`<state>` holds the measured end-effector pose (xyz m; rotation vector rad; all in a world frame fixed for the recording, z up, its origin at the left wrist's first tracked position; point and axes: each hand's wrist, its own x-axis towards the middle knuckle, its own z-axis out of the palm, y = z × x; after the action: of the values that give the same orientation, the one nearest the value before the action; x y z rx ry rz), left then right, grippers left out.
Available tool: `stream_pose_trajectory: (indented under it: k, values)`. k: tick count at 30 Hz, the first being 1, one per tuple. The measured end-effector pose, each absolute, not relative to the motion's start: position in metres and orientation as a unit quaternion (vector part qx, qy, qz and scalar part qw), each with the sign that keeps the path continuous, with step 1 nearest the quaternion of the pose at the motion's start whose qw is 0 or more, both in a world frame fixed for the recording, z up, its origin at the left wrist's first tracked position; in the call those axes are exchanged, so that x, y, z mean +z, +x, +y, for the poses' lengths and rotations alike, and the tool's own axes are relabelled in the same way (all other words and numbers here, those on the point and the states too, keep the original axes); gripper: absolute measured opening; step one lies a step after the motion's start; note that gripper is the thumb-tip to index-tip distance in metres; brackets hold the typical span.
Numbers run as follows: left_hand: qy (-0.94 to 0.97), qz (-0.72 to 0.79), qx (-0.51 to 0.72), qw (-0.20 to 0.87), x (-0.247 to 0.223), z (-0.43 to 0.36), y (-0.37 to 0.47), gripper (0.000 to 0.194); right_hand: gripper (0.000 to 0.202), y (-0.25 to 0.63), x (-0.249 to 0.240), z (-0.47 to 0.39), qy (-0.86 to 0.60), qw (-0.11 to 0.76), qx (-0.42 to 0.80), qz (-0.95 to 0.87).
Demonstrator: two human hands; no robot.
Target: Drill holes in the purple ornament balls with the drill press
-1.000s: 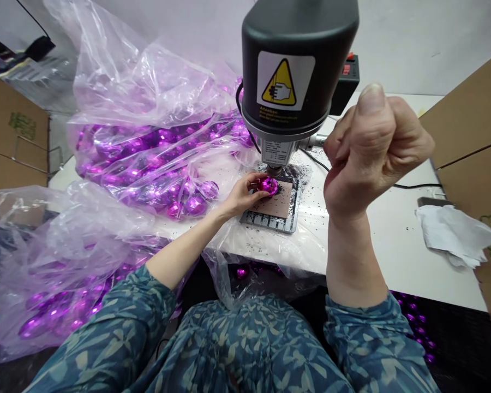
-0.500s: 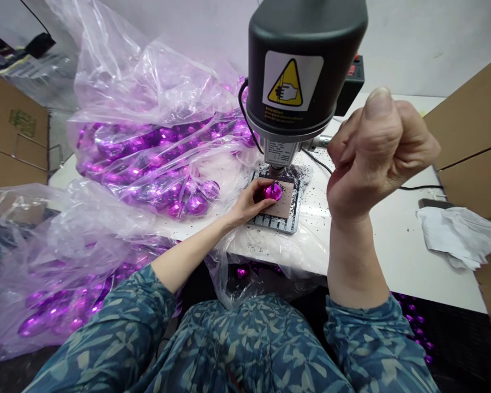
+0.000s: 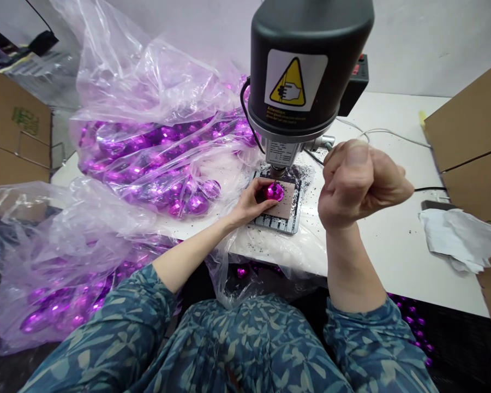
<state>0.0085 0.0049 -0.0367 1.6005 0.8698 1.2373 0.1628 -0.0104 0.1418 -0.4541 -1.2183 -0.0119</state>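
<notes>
On the base of a bench drill press (image 3: 311,71), my left hand (image 3: 251,201) pinches a shiny purple faceted ball (image 3: 275,191) between thumb and fingers. The ball rests on a brown square board (image 3: 285,210) on the slotted metal base plate (image 3: 275,222). Right above it is the drill chuck (image 3: 277,171); the bit meets the ball's top, though I cannot tell how deep. My right hand (image 3: 358,183) is closed in a fist beside the press's metal lever hub (image 3: 326,143), wrapped around the lever, which the fingers hide.
Clear plastic bags (image 3: 147,153) full of purple balls lie at the left of the white table (image 3: 393,256). Dark shavings surround the base. At the right are crumpled white paper (image 3: 460,237), cables and a cardboard box (image 3: 470,131); another box (image 3: 16,125) stands at far left.
My right fist has come down and slightly left. My left hand keeps its hold on the ball at the same spot. The view has shifted slightly.
</notes>
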Motion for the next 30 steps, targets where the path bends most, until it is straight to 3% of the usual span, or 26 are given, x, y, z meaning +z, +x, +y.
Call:
stream_pose_trajectory:
  k: [17, 23, 26, 30]
  values:
    - [0.649, 0.362, 0.488, 0.458, -0.032, 0.001, 0.007, 0.068, 0.047, 0.174, 0.113, 0.003, -0.041, 0.758, -0.083, -0.646]
    - [0.645, 0.365, 0.491, 0.458, -0.028, 0.005, 0.009, 0.065, 0.056, 0.165, 0.15, -0.003, -0.137, 0.795, -0.019, -0.591]
    - [0.639, 0.429, 0.479, 0.423, -0.008, -0.008, 0.008, 0.056, 0.058, 0.162, 0.176, -0.004, -0.217, 0.79, 0.044, -0.572]
    - [0.688, 0.454, 0.413, 0.387, 0.03, -0.06, -0.003, 0.042, 0.056, 0.163, 0.187, -0.003, -0.203, 0.79, 0.091, -0.572]
